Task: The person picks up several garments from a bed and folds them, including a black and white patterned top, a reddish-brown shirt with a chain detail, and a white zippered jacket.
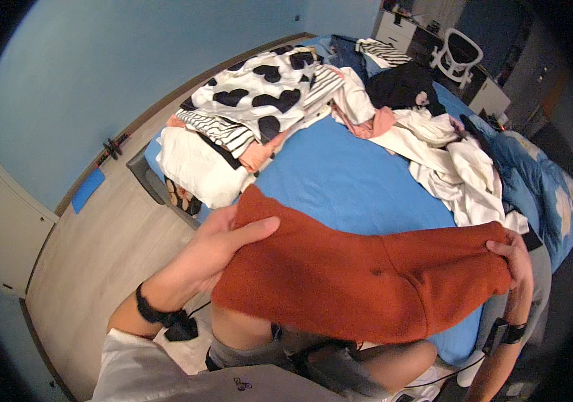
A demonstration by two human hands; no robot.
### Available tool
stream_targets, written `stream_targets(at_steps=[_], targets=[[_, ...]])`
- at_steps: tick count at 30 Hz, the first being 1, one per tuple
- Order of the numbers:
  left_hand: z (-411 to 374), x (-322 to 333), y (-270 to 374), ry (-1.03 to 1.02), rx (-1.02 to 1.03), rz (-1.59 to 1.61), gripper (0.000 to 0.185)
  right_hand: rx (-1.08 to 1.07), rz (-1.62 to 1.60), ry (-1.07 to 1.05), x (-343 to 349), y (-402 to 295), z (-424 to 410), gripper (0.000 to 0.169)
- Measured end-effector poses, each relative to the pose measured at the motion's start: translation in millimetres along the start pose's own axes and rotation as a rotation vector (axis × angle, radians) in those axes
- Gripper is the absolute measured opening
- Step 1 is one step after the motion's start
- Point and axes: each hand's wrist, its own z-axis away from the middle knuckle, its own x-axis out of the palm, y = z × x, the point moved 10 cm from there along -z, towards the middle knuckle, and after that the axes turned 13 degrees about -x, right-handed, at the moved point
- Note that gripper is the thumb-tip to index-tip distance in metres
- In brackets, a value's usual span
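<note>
A rust-red garment is stretched sideways over my lap, with a seam and a small dark spot right of its middle; its exact kind I cannot tell. My left hand grips its left end, the thumb lying on top of the cloth. At the right end, my right hand is closed around the edge, thumb in front. Beyond the garment lies the blue bedsheet. Left on the bed, a stack of garments carries a white cloth with black hearts; folded white cloth lies nearer to me.
Rumpled white clothes line the bed's right side, beside a blue patterned quilt. A black garment and a striped one lie at the far end. Behind stand a white-framed chair and white drawers.
</note>
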Motion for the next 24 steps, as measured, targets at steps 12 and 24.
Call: stream_targets(at_steps=[12, 24], targets=[[21.8, -121.4, 213.7, 0.03, 0.65, 0.147, 0.042, -0.539, 0.196, -0.507, 256.8, -236.7, -273.7, 0.043], [-192.3, -225.7, 81.2, 0.11, 0.201, 0.336, 0.053, -1.002, 1.199, -0.055, 497.7, -98.5, -511.9, 0.048]])
